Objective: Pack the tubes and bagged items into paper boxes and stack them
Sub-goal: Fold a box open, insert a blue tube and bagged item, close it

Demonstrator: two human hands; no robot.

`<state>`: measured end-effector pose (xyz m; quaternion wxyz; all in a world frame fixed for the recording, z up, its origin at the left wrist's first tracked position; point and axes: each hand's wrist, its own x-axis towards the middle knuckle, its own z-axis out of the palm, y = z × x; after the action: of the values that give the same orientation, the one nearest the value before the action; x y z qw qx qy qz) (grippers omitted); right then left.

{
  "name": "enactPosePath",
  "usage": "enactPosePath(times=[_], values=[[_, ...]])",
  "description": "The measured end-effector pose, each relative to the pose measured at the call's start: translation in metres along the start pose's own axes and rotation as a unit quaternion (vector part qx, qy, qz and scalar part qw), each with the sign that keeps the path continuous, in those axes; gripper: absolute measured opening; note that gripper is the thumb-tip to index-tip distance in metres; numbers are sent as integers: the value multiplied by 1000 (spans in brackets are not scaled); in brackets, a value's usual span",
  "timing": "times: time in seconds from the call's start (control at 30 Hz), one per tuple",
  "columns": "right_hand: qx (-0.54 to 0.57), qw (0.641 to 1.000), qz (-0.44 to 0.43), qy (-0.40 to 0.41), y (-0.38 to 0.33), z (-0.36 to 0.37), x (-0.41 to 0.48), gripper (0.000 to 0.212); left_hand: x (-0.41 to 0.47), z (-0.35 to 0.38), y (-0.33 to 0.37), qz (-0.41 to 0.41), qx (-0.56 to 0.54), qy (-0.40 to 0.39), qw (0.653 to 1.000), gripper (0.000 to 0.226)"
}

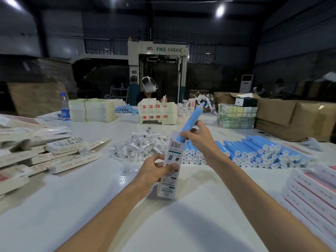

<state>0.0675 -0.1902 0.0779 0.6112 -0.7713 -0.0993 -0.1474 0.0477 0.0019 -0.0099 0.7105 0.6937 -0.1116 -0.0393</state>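
white table, blue tubes, dim warehouse

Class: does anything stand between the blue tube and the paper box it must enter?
Nothing visible. The right hand holds the blue tube, lower end at the open top of the paper box in the left hand.

dark walls | ceiling lamps lit | white table | FMZ-1450A machine behind

Left forearm, right forearm bare; left hand, right hand bare.
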Motion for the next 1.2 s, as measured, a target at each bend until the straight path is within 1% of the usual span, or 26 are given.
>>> enactPosePath(times=[0.07, 0.2, 0.23, 0.33, 0.43, 0.53, 0.6, 0.67, 0.7, 0.77, 0.83, 0.9, 0.97, 1.03, 1.1, 1.2], values=[[-22, 1000, 14, -13, 0, -2, 4, 20, 0, 1, 0, 11, 7, -3, 1000, 58], [-136, 988, 27, -71, 2, -6, 6, 20, -2, 2, 0, 26, 27, -2, 999, 65], [-145, 986, 27, -79, 2, -6, 6, 22, -1, 2, 0, 27, 30, 0, 999, 65], [-115, 992, 10, -57, 7, -1, 1, 31, 0, 0, -1, 26, 30, 7, 999, 59], [-97, 994, -6, -41, 14, 7, -4, 26, -1, -3, 1, 18, 42, 19, 999, 61], [-61, 997, -25, -31, 24, 18, -8, 30, 2, -17, 6, 5, 60, 54, 997, 58], [-40, 999, -24, 5, 36, 28, -7, 30, 1, -34, 9, 7, 88, 84, 992, 50], [-84, 996, -31, 22, 50, 42, -5, 24, -2, -55, 11, 10, 98, 116, 988, 41], [-119, 992, -39, 6, 59, 51, -4, 22, -4, -66, 11, 11, 95, 135, 986, 38], [-187, 979, -64, -60, 77, 73, -4, 26, -10, -90, 9, 11, 87, 174, 981, 33], [-238, 960, -79, -129, 94, 94, -5, 37, -15, -109, 8, 6, 78, 209, 975, 32], [-266, 945, -88, -170, 103, 111, -7, 46, -20, -125, 7, -4, 69, 235, 969, 32], [-298, 924, -125, -205, 108, 125, -8, 48, -24, -137, 7, -6, 66, 249, 966, 30], [-334, 897, -157, -242, 110, 136, -10, 46, -26, -144, 6, -6, 72, 250, 966, 29], [-366, 880, -170, -252, 109, 140, -12, 38, -27, -145, 4, -7, 81, 241, 967, 30], [-416, 862, -187, -220, 101, 136, -14, 25, -24, -138, 1, -5, 83, 227, 970, 30]])
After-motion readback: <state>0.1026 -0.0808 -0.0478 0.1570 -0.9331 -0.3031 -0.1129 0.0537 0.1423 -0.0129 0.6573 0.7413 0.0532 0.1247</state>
